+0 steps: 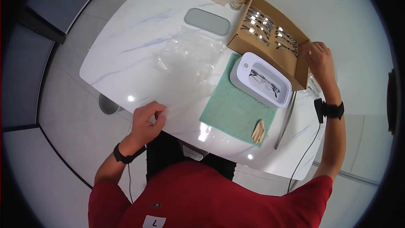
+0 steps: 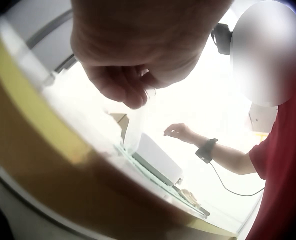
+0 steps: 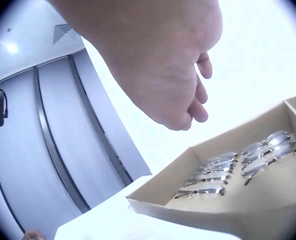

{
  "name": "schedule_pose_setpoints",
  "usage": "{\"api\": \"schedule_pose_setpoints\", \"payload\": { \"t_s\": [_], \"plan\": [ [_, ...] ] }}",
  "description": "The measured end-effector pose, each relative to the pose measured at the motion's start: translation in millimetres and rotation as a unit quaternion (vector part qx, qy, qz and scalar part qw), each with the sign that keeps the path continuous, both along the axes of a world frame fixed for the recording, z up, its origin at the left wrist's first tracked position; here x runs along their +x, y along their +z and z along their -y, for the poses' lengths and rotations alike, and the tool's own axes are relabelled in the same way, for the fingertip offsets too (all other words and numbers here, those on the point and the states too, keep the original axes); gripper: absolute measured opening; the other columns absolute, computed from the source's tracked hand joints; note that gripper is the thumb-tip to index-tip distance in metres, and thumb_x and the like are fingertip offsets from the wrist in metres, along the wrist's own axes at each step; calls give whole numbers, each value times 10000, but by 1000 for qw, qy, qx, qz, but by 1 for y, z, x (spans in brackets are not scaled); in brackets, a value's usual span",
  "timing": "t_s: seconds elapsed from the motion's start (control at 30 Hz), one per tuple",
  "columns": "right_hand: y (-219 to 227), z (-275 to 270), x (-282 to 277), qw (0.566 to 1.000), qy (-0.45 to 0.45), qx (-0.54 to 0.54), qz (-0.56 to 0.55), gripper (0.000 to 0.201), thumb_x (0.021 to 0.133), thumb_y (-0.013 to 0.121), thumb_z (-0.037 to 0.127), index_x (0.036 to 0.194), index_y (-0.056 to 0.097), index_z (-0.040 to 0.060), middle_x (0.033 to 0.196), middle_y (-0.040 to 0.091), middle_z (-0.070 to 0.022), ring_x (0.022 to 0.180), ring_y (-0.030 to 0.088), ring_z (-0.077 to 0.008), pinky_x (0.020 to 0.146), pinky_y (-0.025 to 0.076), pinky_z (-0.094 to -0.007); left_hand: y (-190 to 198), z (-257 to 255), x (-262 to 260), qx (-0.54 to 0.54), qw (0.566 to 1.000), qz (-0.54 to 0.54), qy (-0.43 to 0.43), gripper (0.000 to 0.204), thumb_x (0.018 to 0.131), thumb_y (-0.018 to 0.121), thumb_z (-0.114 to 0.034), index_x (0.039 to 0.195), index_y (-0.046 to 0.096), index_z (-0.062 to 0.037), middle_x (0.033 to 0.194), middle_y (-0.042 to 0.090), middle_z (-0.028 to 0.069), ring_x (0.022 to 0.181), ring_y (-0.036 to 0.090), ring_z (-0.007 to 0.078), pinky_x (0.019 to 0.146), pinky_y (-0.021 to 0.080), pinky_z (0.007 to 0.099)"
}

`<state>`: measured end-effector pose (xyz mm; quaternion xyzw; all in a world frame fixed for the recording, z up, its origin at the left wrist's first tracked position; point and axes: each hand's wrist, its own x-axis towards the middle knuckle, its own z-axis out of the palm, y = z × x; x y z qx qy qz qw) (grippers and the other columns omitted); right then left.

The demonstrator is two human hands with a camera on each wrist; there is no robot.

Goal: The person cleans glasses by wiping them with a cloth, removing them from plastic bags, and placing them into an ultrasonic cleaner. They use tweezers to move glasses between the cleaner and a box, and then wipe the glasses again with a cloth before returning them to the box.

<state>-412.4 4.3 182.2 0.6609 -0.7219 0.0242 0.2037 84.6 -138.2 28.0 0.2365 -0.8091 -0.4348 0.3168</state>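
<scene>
My right hand (image 1: 319, 61) hovers by the right end of a brown cardboard box (image 1: 270, 50), its fingers loosely bent with nothing seen between them. In the right wrist view the same hand (image 3: 163, 75) hangs above the box's open top. Two rows of eyeglasses (image 1: 258, 23) lie inside. Below the box, a white ultrasonic cleaner (image 1: 247, 85) stands with a pair of glasses (image 1: 265, 83) in its basin. Loosely curled, my left hand (image 1: 148, 120) is over the table's near left edge, apart from these things and with nothing visible in it.
A green towel (image 1: 225, 114) lies under the cleaner, with a beige cloth (image 1: 258, 131) on its corner. Metal tweezers (image 1: 285, 122) lie to the right. Clear plastic bags (image 1: 185, 57), a grey lid (image 1: 206, 21) and a small jar (image 1: 238, 1) are farther back. A cable (image 1: 310, 147) trails from the right wrist.
</scene>
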Motion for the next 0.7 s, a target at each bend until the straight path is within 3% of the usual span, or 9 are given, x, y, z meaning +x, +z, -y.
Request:
{"api": "schedule_pose_setpoints", "payload": {
  "t_s": [0.2,0.3,0.4,0.53,0.7],
  "plan": [
    [35,-58,56,997,16,-64,44,105,842,715,15,937,676,38,893,682,-91,901,642,-309,814,507,-415,81,36,-14,-20,993,32,-108,69,846,603,55,881,645,13,734,637,55,636,603,128,614,481,263],
    [42,-86,75,993,-21,-75,87,91,835,721,2,912,678,23,882,682,-94,860,640,-316,772,519,-409,102,70,-32,44,985,56,-159,70,896,581,2,906,651,3,746,630,20,646,585,96,611,477,242],
    [35,-118,82,989,-58,-74,116,72,842,718,7,903,684,21,881,684,-96,850,638,-310,750,521,-404,95,109,-60,121,972,135,-151,91,875,602,-53,912,673,-10,765,651,9,626,565,83,574,453,236],
    [28,-158,102,985,-91,-73,128,65,837,723,9,893,690,17,872,686,-102,841,639,-305,735,524,-397,61,159,-92,94,969,184,-135,112,900,603,-100,894,656,-2,756,641,32,643,581,90,580,473,241],
    [10,-211,117,973,-165,-67,148,67,832,730,19,893,702,22,873,696,-107,849,655,-312,749,532,-392,35,187,-102,48,964,233,-118,176,944,614,-154,864,625,2,732,623,32,607,573,98,544,471,254]
  ]
}}
